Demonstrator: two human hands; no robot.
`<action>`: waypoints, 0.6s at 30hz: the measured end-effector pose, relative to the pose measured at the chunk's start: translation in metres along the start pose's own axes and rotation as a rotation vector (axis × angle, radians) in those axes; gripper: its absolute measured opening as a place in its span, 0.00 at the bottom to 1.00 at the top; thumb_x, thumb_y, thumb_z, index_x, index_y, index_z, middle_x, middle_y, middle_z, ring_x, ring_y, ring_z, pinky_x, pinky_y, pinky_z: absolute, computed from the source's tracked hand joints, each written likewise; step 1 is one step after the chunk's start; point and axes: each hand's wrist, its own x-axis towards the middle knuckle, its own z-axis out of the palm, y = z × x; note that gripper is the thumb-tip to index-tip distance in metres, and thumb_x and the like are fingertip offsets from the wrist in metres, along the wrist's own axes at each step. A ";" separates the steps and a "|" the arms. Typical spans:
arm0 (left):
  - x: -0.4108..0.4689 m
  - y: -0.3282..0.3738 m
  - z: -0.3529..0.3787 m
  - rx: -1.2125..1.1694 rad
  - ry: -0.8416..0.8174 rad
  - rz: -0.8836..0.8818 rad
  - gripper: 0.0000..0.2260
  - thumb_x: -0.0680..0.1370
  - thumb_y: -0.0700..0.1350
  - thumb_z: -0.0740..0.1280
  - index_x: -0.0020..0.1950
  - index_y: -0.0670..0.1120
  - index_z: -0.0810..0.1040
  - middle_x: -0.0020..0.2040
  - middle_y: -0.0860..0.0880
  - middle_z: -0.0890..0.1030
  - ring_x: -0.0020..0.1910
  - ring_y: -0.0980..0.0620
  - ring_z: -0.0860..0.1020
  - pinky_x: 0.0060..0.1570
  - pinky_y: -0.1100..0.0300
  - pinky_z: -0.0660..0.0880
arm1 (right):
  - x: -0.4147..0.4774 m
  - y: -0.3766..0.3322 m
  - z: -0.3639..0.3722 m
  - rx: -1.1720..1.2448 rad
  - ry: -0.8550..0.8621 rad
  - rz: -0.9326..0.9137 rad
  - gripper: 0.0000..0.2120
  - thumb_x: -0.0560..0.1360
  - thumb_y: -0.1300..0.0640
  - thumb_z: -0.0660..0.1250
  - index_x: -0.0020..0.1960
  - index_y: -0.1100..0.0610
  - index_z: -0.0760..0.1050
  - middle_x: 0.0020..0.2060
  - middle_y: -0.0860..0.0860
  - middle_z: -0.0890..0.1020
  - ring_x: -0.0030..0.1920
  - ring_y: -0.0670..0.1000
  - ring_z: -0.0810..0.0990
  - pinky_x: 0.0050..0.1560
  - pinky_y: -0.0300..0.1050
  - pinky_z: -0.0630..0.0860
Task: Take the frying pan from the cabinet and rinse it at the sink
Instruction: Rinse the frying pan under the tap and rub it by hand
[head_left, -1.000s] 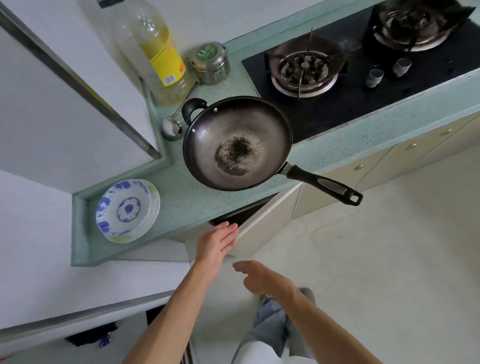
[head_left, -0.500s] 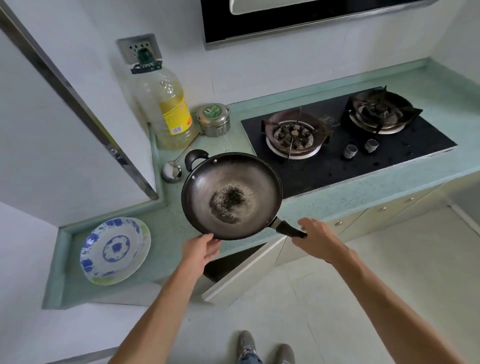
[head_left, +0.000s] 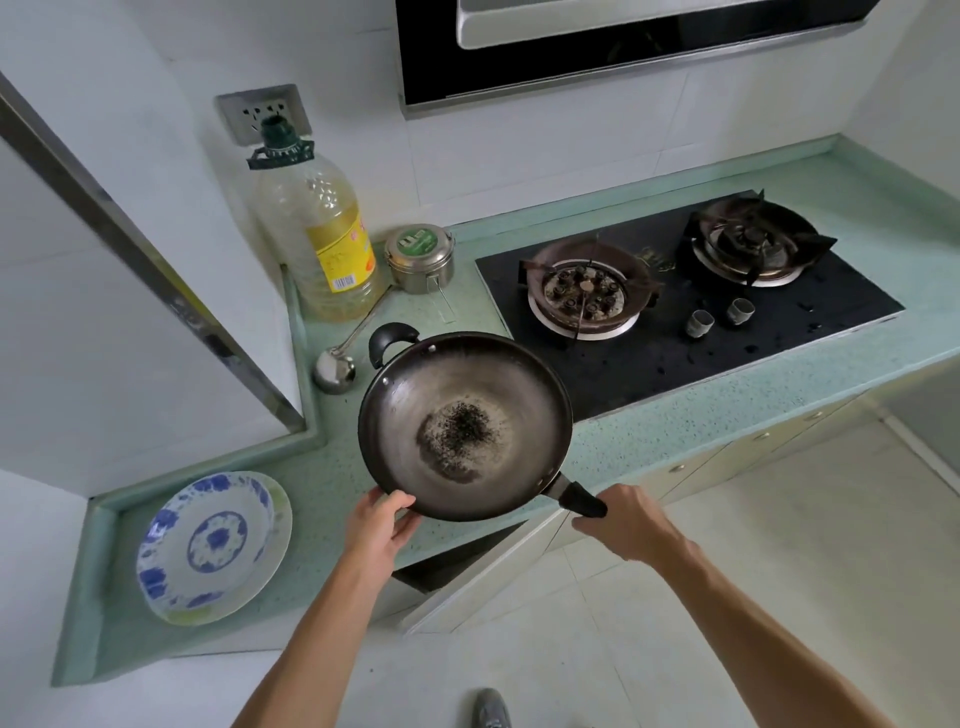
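Observation:
The frying pan (head_left: 465, 423) is a dark round pan with a burnt black patch in its middle. It sits at the front edge of the green counter (head_left: 649, 441). My right hand (head_left: 626, 519) is closed around its black long handle, which sticks out toward me on the right. My left hand (head_left: 382, 527) grips the pan's near rim, thumb over the edge. A small black loop handle shows on the pan's far side. Below the counter, the cabinet door (head_left: 483, 574) stands ajar. No sink is in view.
A blue-and-white plate (head_left: 213, 545) lies on the counter's left end. Behind the pan are a ladle (head_left: 335, 369), a big oil bottle (head_left: 322, 234) and a steel tin (head_left: 421, 257). A two-burner gas hob (head_left: 685, 306) fills the right, under a range hood (head_left: 623, 41).
My right hand has come up from below and closed on the pan's long handle. My left hand has left the cabinet door and taken the pan's rim. The view has tilted up.

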 end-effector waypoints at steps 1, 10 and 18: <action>-0.002 -0.001 -0.001 0.001 -0.004 0.007 0.13 0.75 0.32 0.67 0.58 0.42 0.75 0.54 0.41 0.82 0.55 0.44 0.80 0.48 0.56 0.78 | -0.005 0.002 0.001 -0.010 0.008 0.007 0.17 0.70 0.47 0.70 0.30 0.55 0.69 0.25 0.48 0.73 0.22 0.49 0.70 0.24 0.39 0.64; -0.062 -0.048 0.034 0.045 -0.011 0.026 0.14 0.74 0.31 0.66 0.58 0.43 0.74 0.47 0.42 0.81 0.46 0.45 0.80 0.52 0.54 0.77 | -0.056 0.081 -0.003 0.023 0.044 0.006 0.12 0.72 0.47 0.67 0.35 0.53 0.72 0.30 0.49 0.74 0.29 0.51 0.72 0.28 0.43 0.64; -0.146 -0.112 0.120 0.085 -0.079 0.134 0.18 0.74 0.30 0.67 0.61 0.45 0.74 0.46 0.44 0.81 0.43 0.49 0.79 0.46 0.57 0.77 | -0.116 0.207 -0.042 0.149 0.119 0.014 0.17 0.72 0.47 0.67 0.31 0.53 0.66 0.27 0.47 0.71 0.26 0.49 0.68 0.26 0.41 0.61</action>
